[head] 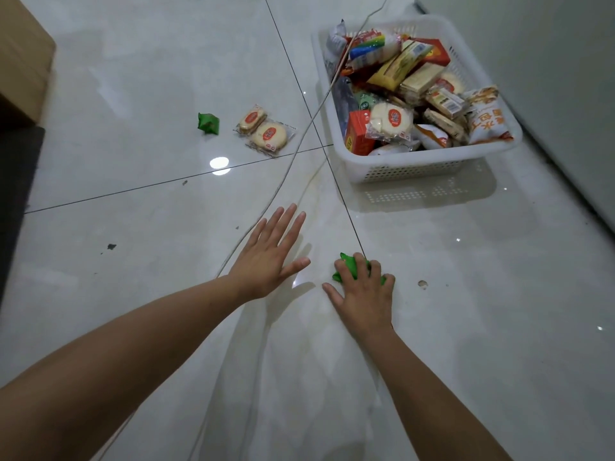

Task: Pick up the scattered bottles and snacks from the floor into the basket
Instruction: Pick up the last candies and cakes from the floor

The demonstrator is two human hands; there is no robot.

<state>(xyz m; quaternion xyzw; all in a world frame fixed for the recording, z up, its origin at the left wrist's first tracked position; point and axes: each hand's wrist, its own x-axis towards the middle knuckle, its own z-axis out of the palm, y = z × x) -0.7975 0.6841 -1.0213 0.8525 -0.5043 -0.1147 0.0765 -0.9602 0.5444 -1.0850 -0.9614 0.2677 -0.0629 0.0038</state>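
Our right hand grips a green packet on the floor | our left hand spread beside it, fingers straight | basket heaped with snacks at the floor's right edge | cracker packs and second green packet lie farther off

the floor is glossy, smooth pale tile with mirror-like glare. the basket is white perforated plastic. the rice cracker packs sit in clear shiny film. the box looks like matt brown cardboard.
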